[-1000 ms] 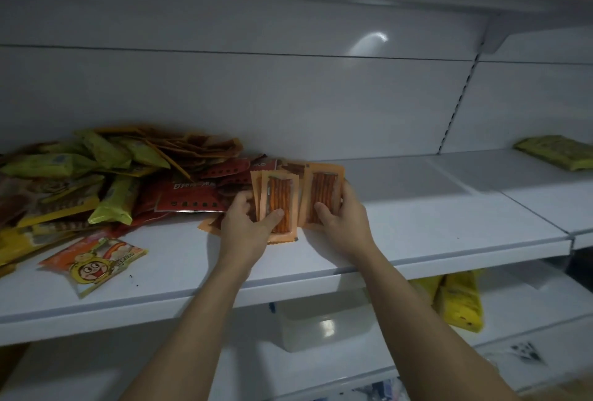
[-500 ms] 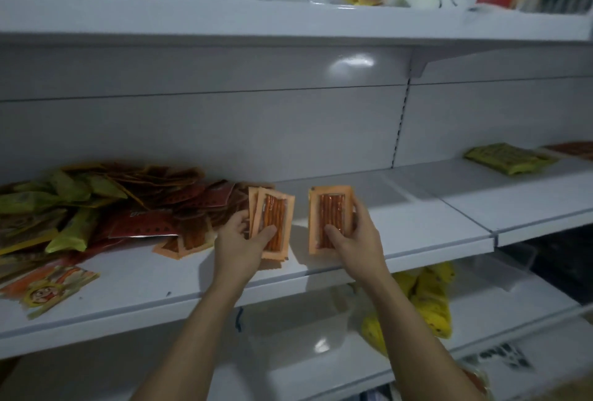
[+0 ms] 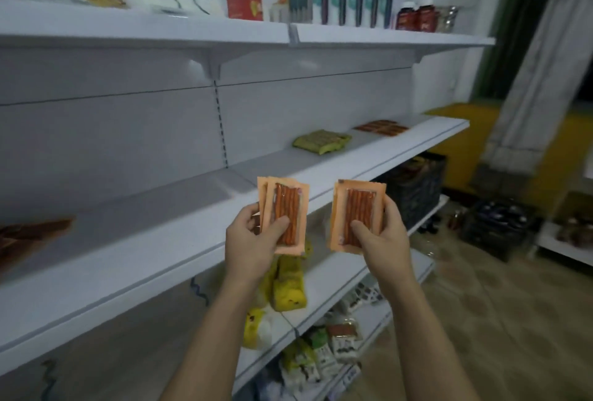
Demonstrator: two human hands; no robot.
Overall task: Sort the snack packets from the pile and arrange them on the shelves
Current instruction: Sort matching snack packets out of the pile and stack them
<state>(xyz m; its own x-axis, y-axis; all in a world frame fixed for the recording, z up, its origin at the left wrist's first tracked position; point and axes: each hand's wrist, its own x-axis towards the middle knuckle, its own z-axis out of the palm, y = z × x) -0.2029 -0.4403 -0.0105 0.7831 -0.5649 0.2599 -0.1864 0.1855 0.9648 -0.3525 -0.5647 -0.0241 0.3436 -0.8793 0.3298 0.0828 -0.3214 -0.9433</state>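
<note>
Hands moved right, off the pile (image 3: 35, 233). Left hand (image 3: 253, 240) grips stacked stick-snack packets (image 3: 285, 208), right hand (image 3: 382, 237) grips 1 packet (image 3: 357, 211); placing beside matching row (image 3: 382, 127) at 1 o'clock remains.

Middle shelf (image 3: 179, 224) open ahead; green packets (image 3: 321, 141), brown packets (image 3: 382, 127) beyond.

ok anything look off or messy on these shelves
Nothing looks damaged or spilled. The yellow packets on the lower shelf lie tumbled at angles, and the packets below are heaped loosely. The green stack and far row on the middle shelf look tidy. Left hand and right hand grip orange packets upright.
</note>
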